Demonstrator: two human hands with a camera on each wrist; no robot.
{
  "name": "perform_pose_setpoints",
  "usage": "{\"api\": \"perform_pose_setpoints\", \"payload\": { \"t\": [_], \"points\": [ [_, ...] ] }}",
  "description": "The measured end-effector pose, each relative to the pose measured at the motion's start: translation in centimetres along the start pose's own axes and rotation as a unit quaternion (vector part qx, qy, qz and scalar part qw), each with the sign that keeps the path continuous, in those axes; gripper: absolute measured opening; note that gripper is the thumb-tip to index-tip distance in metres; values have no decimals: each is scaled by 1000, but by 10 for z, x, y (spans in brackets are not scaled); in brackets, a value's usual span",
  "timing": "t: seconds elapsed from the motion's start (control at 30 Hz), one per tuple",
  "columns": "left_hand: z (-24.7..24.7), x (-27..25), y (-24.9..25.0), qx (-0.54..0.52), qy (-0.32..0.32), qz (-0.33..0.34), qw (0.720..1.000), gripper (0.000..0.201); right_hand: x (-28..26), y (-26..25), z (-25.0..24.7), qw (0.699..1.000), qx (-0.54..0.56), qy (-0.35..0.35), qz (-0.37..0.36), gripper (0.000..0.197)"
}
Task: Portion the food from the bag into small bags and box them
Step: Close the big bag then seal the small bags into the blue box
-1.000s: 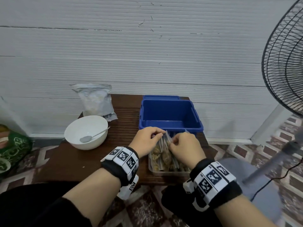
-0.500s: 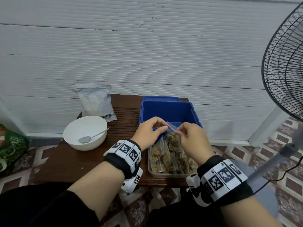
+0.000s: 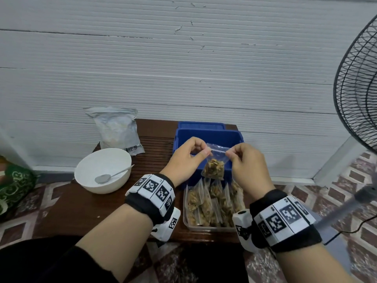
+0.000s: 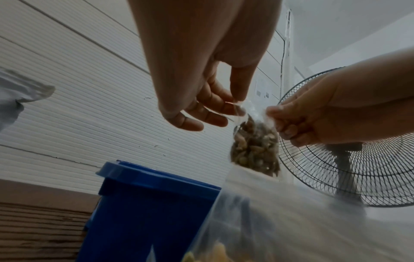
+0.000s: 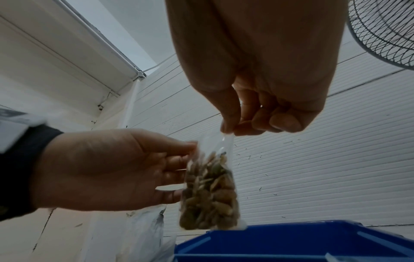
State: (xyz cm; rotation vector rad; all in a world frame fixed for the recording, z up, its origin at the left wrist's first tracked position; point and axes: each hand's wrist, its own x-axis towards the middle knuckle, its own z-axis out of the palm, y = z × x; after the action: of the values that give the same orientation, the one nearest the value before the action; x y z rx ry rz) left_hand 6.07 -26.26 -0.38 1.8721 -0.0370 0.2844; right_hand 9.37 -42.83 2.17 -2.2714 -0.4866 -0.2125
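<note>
While both my hands (image 3: 216, 158) pinch the small bag (image 3: 214, 167) taut by its top corners, it hangs just above the blue box (image 3: 230, 137); left grip (image 3: 188, 160) and right grip (image 3: 247, 166) equally near.

Both forearms are stretched forward and raised side by side, the left hand (image 3: 188, 158) and the right hand (image 3: 247, 163) turned toward each other with thumb and forefinger pinched together, the remaining fingers (image 4: 197, 122) loosely curled beneath, and a banded cuff is worn on each wrist.

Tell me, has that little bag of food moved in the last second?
Yes. The small bag was down among the others in the clear tray; now both hands pinch its top and it hangs higher, in front of the blue box.
</note>
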Motion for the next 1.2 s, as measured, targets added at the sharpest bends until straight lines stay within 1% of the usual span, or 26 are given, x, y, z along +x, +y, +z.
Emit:
{"api": "perform_pose_setpoints", "payload": {
  "t": [0.13,0.2,0.33,0.43,0.5,0.63,0.77,0.83,0.9,1.03,1.17,1.2],
  "points": [
    [-1,9,6,7,6,5,1000,8,10,2,-1,1000,23,3,-14,14],
    [-2,13,9,12,1,11,1000,5,15,2,-3,999,34,0,-17,13],
    [-3,25,13,36,7,29,999,6,27,3,-6,997,76,-18,-22,13],
    [-2,31,12,42,18,27,999,9,33,5,-5,995,95,-32,-28,12],
    [0,34,11,41,22,25,999,9,36,8,-3,993,109,-23,-26,12],
    [2,35,12,20,24,25,999,4,39,12,1,992,125,8,-25,21],
    [0,36,9,42,30,24,998,7,39,12,0,988,148,-29,-23,15],
    [1,37,9,53,28,21,998,8,41,12,-1,990,126,-44,-38,14],
    [2,39,10,49,15,8,999,4,45,14,-1,993,104,-45,-46,13],
    [0,43,12,27,8,-9,1000,13,51,17,-4,993,93,-43,-56,12],
    [2,48,14,21,28,-23,999,2,59,15,-11,992,88,-75,-54,11],
    [3,50,15,19,35,-25,999,2,62,14,-12,992,80,-80,-55,11]
  ]
}}
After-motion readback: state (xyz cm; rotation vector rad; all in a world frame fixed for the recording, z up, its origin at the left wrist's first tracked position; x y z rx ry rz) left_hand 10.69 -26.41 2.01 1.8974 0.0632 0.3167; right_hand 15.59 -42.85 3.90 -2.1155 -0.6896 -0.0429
